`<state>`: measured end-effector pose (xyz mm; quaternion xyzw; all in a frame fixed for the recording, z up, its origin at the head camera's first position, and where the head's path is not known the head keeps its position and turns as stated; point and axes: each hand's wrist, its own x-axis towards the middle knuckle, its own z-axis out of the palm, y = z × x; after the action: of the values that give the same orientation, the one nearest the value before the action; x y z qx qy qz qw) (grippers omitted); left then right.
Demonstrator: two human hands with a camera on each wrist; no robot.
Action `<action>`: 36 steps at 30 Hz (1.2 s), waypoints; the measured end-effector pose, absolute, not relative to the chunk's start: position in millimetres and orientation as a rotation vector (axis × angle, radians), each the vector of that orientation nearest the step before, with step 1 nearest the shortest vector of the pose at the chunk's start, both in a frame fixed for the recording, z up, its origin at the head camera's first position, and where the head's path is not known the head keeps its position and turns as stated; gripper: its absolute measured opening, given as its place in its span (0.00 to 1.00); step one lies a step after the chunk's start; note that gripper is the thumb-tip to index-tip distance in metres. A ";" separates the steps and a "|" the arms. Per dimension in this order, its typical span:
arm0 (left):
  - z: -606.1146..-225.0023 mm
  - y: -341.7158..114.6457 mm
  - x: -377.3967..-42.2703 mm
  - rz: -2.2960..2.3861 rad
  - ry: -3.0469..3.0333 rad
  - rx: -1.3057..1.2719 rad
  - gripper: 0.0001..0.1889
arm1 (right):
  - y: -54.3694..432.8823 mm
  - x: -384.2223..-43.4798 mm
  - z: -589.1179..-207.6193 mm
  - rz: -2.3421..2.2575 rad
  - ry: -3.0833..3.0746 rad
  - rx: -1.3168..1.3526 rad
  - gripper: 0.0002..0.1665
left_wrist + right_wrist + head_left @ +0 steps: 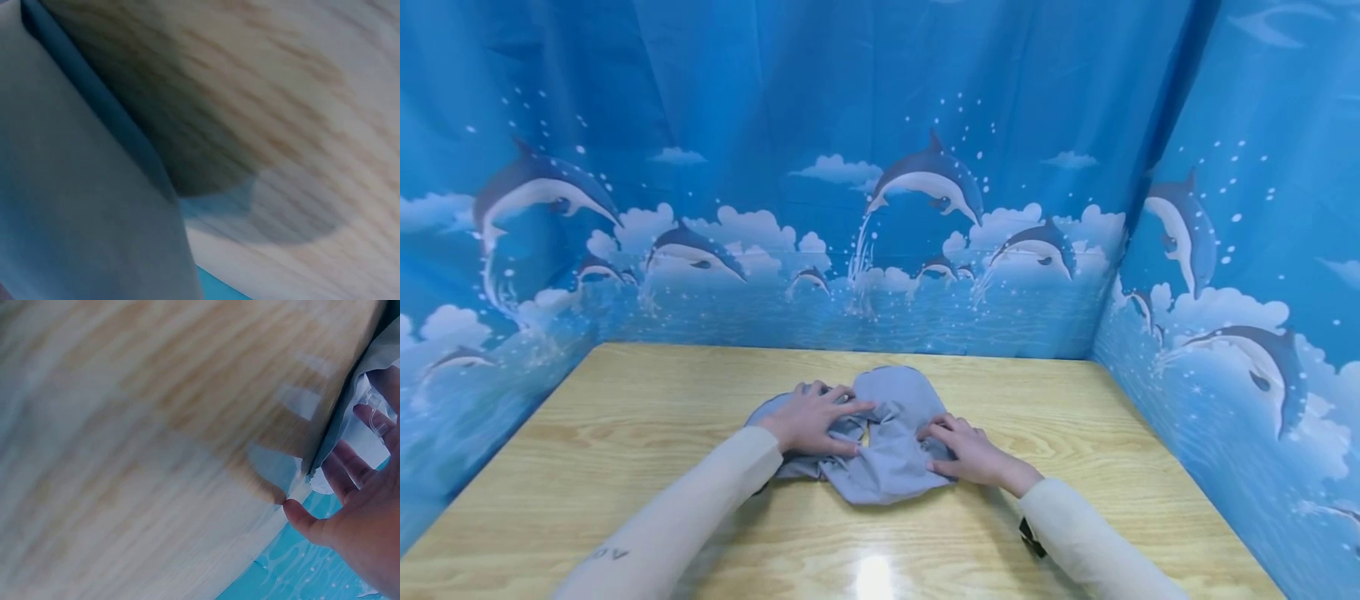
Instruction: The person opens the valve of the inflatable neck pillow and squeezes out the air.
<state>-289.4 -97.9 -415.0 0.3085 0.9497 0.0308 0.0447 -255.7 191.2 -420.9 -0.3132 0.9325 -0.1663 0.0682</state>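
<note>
A crumpled grey cloth piece (891, 471) with rounded lobes and a small gap near its middle lies on the wooden table. Its exact kind cannot be told. My left hand (812, 419) rests on its left part, fingers and thumb spread apart. At the right edge, my right hand (973, 454) touches the fabric with bent fingers, thumb held away from them. The right wrist view shows the right hand (362, 512) beside the raised cloth edge (350, 406). A blurred grey surface fills the left wrist view's left side; the left hand is not visible there.
The pale wood-grain table (647, 408) extends around the cloth on all sides. Blue curtains (760, 125) printed with dolphins and clouds hang behind it and along both sides. A small black item (1032, 537) sits beneath the right sleeve.
</note>
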 end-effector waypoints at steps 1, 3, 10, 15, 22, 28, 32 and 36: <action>-414.0 -97.5 -289.2 0.087 2.900 0.948 0.39 | 191.1 -255.7 -420.9 -0.500 2.808 -0.944 0.19; -411.6 -96.7 -288.4 0.074 2.893 0.952 0.38 | 190.9 -255.5 -420.8 -0.505 2.808 -0.949 0.19; -410.1 -95.7 -287.6 0.063 2.886 0.947 0.39 | 190.7 -255.6 -420.5 -0.508 2.818 -0.969 0.19; -412.9 -96.5 -287.7 0.070 2.882 0.974 0.38 | 189.9 -255.2 -420.1 -0.509 2.799 -0.934 0.18; -417.1 -96.7 -287.1 0.133 2.906 0.987 0.36 | 190.1 -254.8 -419.0 -0.493 2.792 -0.935 0.18; -417.9 -96.3 -285.8 0.191 2.928 1.006 0.31 | 190.5 -254.5 -417.1 -0.489 2.790 -0.959 0.19; -417.3 -96.7 -285.3 0.230 2.916 1.027 0.29 | 190.8 -254.8 -417.2 -0.481 2.794 -0.967 0.19; -416.6 -97.6 -284.8 0.241 2.889 1.035 0.29 | 190.9 -254.9 -417.1 -0.487 2.786 -0.955 0.20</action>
<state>-284.8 -97.6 -416.6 0.3361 0.9380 0.0783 0.0317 -254.9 190.9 -417.1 -0.3191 0.9304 -0.1627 0.0781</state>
